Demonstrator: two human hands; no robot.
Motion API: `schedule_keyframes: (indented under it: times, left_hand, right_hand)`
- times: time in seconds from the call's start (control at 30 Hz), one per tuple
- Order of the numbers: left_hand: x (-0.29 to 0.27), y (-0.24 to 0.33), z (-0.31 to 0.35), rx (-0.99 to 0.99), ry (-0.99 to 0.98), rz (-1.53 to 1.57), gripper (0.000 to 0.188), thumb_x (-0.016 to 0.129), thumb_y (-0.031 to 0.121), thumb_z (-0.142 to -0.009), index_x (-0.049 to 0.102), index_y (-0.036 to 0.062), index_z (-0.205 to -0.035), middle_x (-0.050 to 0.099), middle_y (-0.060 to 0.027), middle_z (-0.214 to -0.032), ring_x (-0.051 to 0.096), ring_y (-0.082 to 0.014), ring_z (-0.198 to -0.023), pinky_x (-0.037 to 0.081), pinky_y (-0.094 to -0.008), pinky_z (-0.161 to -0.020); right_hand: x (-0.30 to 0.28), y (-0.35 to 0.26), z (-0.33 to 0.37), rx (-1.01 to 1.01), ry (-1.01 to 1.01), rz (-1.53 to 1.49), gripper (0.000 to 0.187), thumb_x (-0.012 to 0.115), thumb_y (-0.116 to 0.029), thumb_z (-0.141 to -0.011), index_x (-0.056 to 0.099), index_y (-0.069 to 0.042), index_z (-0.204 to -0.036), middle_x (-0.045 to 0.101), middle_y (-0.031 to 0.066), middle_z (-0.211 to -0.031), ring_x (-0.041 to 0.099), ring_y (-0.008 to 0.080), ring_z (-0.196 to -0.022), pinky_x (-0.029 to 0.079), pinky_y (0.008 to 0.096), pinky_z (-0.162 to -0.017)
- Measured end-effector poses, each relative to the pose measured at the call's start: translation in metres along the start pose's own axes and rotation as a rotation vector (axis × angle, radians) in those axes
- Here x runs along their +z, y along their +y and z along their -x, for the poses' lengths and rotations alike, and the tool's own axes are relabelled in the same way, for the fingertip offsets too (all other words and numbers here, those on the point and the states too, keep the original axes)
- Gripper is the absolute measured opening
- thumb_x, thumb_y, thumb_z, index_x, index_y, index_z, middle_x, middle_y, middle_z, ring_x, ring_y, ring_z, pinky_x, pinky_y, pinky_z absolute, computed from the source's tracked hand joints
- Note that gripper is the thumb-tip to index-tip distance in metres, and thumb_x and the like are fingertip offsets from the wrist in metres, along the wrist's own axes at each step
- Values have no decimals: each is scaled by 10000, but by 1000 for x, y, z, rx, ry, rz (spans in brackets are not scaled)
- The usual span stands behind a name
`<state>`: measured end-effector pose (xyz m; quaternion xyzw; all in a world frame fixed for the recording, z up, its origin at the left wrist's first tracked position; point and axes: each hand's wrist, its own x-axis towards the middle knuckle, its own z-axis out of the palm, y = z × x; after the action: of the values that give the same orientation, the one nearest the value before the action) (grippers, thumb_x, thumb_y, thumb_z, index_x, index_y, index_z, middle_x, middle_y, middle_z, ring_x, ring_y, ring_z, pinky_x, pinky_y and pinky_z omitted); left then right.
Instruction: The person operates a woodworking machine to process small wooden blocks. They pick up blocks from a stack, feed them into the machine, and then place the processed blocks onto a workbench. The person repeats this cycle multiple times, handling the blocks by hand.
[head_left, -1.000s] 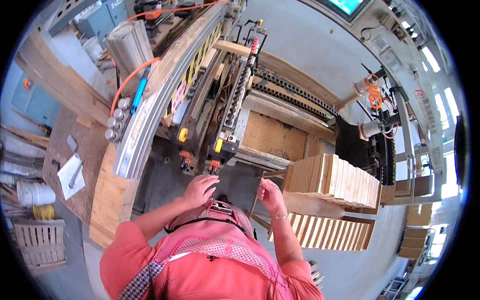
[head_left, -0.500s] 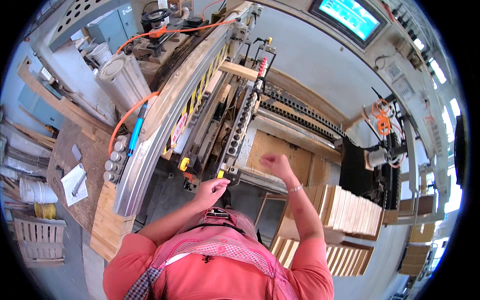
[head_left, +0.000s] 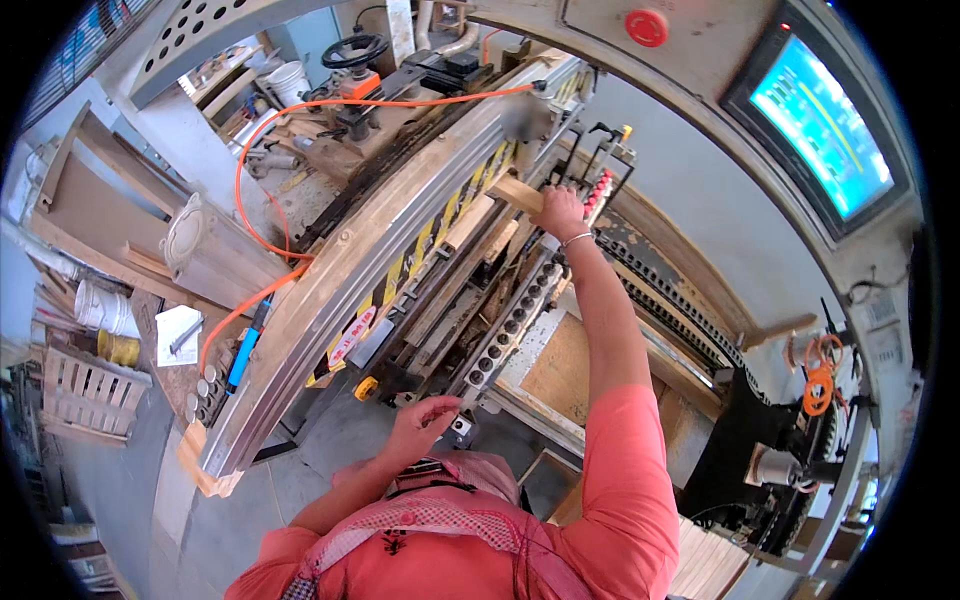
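Note:
My right hand [head_left: 562,211] reaches far forward over the machine, its fingers closed round the near end of a short wooden strip [head_left: 516,193]. That strip lies crosswise by the yellow-and-black striped rail [head_left: 425,250]. My left hand [head_left: 422,428] is held low, close to my body, by the near end of a metal bar with a row of round black holes [head_left: 505,325]. Its fingers are loosely bent and apart, with nothing seen in them. A yellow knob [head_left: 367,388] sits left of that hand.
A lit screen [head_left: 822,125] and a red stop button [head_left: 646,28] are on the overhead panel. An orange hose [head_left: 400,102] crosses the left side. A metal cylinder [head_left: 215,240] stands at the left. Stacked wooden pieces [head_left: 705,560] lie at lower right.
My right hand has gone forward and taken hold of the wooden strip's end. My left hand stays low near the bar's end. The view has shifted, so the screen shows larger.

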<state>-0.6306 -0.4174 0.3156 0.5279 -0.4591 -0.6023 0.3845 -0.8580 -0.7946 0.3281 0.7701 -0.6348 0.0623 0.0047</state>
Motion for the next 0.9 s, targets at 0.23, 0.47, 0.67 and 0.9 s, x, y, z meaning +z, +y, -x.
schedule_keyframes:
  times: [0.23,0.47,0.67,0.9]
  left_hand:
    - [-1,-14,-6,6,83,-9,245,577,78,-858,595,18,-1095,636,-49,-954,586,-93,-867,465,-240,-782]
    - [-3,-9,-19,73,-24,1,260,594,100,-856,586,24,-1105,624,-37,-940,567,-73,-845,459,-225,-753]
    - [-11,0,-31,43,-131,288,434,606,67,-844,454,12,-1247,543,-55,-1115,543,-114,-966,459,-232,-783]
    - [17,-16,-16,-74,-520,539,609,633,93,-814,334,34,-1341,404,-100,-1342,429,-216,-1202,350,-362,-1007]
  right_hand:
    - [9,-7,-18,-17,-168,-10,517,775,-344,-597,593,-41,-974,630,147,-987,592,303,-967,500,409,-794]
    - [4,2,-10,-87,-50,6,259,677,-211,-662,653,-36,-852,649,159,-879,635,307,-846,525,384,-728]
    - [-57,-21,119,5,45,-36,245,707,-213,-612,621,-33,-755,635,155,-767,618,304,-716,500,381,-642]
    - [-74,-125,371,301,-252,-922,377,799,-236,-596,640,-17,-860,593,52,-683,507,83,-632,448,266,-585]
